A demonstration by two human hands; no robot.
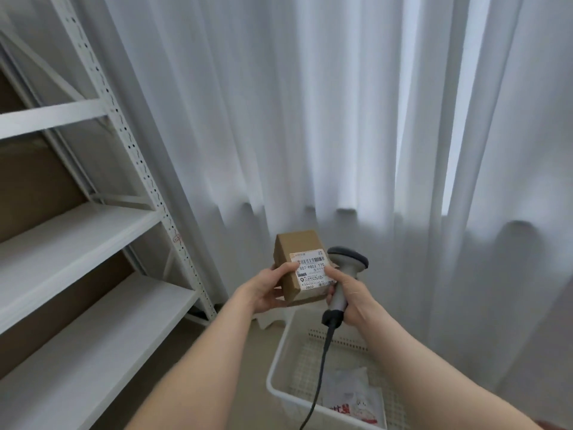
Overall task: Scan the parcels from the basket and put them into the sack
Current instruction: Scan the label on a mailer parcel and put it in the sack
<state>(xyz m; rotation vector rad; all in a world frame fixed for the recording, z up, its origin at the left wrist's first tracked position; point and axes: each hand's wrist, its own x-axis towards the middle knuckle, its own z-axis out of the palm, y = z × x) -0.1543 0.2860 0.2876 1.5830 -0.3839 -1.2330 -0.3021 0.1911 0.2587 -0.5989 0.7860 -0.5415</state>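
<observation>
Two-handed above white plastic basket: steady small brown cardboard parcel gripped in left hand, barcode label up, and tilt grey corded scanner clasped in right hand onto it.

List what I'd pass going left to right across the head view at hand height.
White shelving rack → left hand → cardboard parcel, which that hand holds → right hand, gripping the barcode scanner.
</observation>
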